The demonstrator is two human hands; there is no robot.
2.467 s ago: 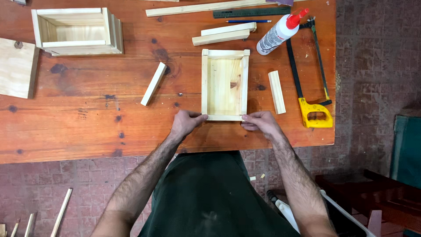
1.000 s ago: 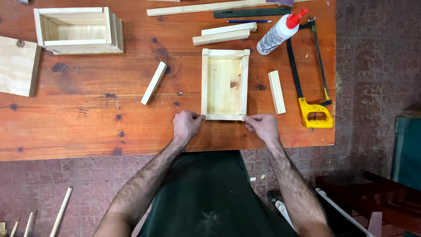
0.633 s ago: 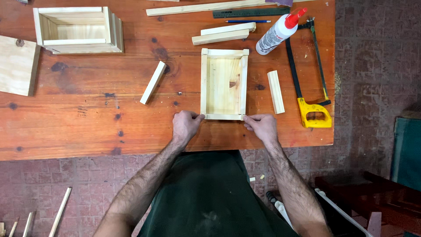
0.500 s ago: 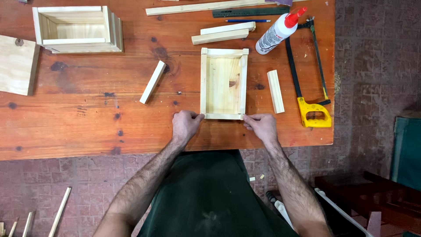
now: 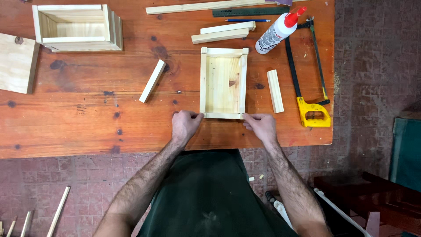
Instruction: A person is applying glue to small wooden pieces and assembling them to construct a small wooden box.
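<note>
Box frame: pale pine, rect., knot inside; L hand & R hand fingers pinching near corners.

Under me: orange-brown plank workbench, knots and dark stains across top. Below my apron, worn reddish brick-tile floor, sawdust flecks, thin wood sticks lower left. Dark wooden furniture lower right, teal panel beside it. Light even.
</note>
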